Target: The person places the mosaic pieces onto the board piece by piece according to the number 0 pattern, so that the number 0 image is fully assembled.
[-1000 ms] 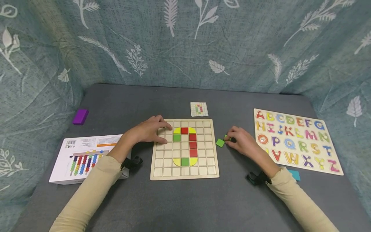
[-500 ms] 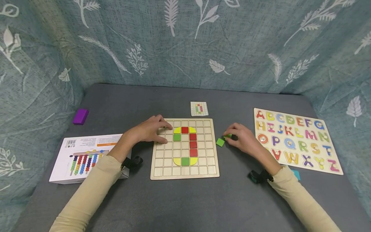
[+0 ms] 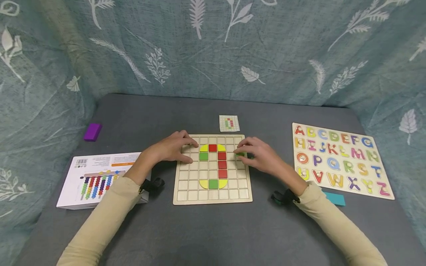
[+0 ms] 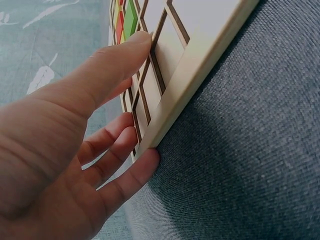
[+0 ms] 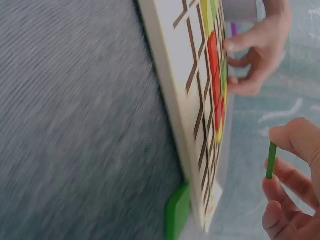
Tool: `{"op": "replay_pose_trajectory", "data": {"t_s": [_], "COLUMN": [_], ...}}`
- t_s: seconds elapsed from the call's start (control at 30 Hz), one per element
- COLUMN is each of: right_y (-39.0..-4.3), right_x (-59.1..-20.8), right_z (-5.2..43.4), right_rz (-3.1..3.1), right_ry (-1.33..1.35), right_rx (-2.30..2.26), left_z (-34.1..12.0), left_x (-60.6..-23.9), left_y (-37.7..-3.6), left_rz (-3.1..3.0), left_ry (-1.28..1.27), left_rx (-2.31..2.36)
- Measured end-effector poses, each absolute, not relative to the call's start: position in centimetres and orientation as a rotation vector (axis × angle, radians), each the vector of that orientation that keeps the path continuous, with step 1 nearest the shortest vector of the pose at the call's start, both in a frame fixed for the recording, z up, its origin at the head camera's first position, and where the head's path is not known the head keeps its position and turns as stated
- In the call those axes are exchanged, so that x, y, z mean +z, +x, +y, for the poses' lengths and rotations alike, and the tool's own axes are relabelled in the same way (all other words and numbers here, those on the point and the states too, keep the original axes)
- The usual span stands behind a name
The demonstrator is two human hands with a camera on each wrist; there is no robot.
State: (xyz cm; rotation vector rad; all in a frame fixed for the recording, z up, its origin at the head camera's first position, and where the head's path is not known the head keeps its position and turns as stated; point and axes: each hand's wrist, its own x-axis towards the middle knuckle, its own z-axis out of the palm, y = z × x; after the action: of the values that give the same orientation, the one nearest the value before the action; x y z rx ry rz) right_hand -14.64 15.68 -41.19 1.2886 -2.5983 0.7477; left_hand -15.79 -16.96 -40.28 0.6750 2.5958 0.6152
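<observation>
On the grey surface [image 3: 213, 229] lay the grid board [image 3: 213, 194]. The left hand [image 3: 173, 149] rested open on its left edge; the right hand [image 3: 257, 155] pinched a green tile [image 5: 270, 160] over the board's right side.

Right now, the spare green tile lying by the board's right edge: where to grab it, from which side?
Pinch the spare green tile by its two free edges, from above, on the side away from the board. It lies flat and thin, close against the board's rim, so that side is blocked.
</observation>
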Motion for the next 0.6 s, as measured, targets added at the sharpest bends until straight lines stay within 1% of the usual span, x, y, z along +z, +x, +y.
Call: {"op": "replay_pose_trajectory", "data": {"t_s": [0.37,0.6], "right_y": [-14.2,-14.2], "right_x": [-41.4,-41.8], "right_z": [8.9,6.9], "right_rz": [-2.531,-2.499], "right_ry": [1.609,1.684], "right_rx": [0.557,0.469], "left_z": [-17.2,-17.2], "left_x": [-40.3,-40.2], "left_y": [-15.8,-15.8], "left_rz": [2.584,2.586], "left_ry": [0.667,0.69], "left_rx": [0.601,0.594]}}
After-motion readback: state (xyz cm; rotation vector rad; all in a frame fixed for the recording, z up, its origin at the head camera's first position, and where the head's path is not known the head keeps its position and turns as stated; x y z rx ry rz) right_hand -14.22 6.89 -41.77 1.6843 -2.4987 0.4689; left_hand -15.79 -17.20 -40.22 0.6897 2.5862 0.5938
